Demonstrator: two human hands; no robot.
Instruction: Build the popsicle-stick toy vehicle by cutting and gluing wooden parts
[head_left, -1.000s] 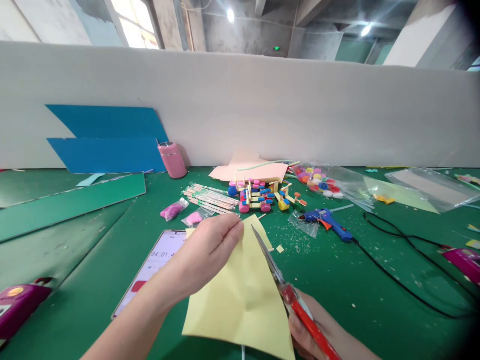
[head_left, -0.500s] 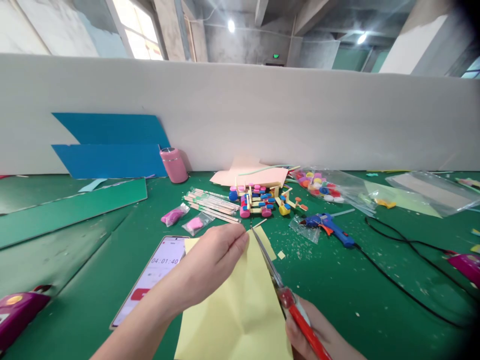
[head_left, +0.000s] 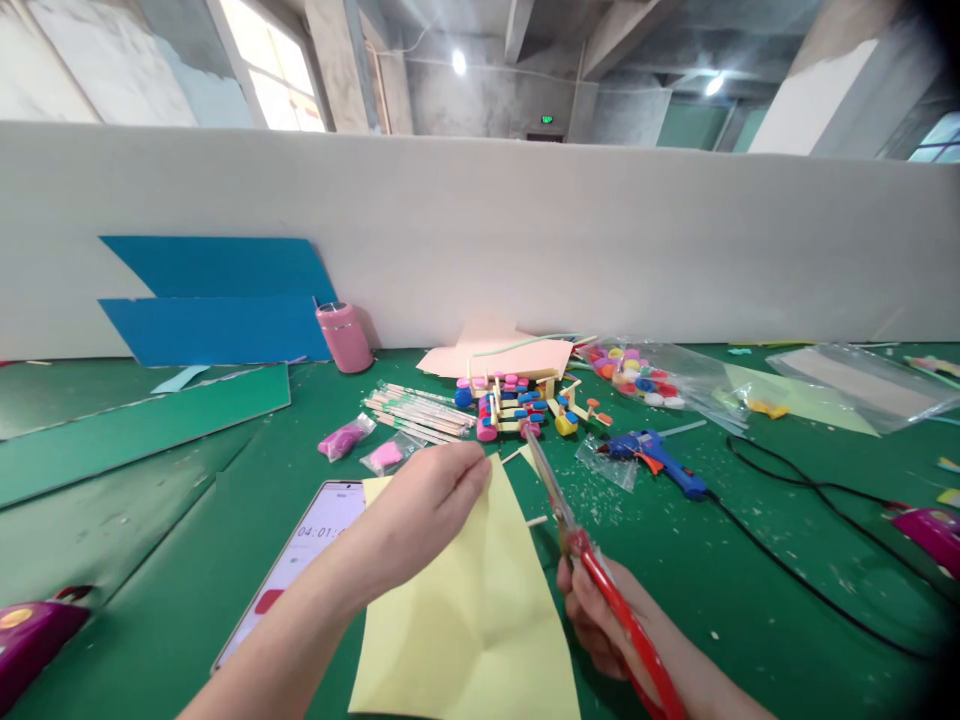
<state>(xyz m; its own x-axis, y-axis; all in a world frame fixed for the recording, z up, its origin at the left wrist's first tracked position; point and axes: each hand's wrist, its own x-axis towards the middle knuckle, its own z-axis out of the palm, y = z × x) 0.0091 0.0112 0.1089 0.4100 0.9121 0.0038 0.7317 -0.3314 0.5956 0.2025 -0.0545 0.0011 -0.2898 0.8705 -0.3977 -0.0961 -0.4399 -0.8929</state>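
My left hand [head_left: 439, 510] is closed on the upper edge of a sheet of pale yellow paper [head_left: 469, 650], fingertips pinched near its top right corner. The sheet hangs down toward me, slightly creased. Just to its right, my right hand [head_left: 611, 610] grips red-handled scissors [head_left: 556, 490], blades pointing up and away from me. The blades are apart from the sheet and look nearly closed. A small piece of yellow paper [head_left: 529, 460] shows beside the blades, partly hidden by them.
A phone [head_left: 300, 570] lies left, partly under my forearm. Beyond my hands are wrapped sticks [head_left: 420, 412], small colourful wheeled models [head_left: 517, 405] and a bag of bottle caps [head_left: 634, 375]. A blue glue gun [head_left: 660, 460] with a black cord lies right. A pink cup [head_left: 344, 338] stands near the white partition [head_left: 525, 240].
The scissors have moved off the sheet's right edge, slightly up and to the right. The strip right of the cut is separated from the sheet. My left hand keeps its hold.
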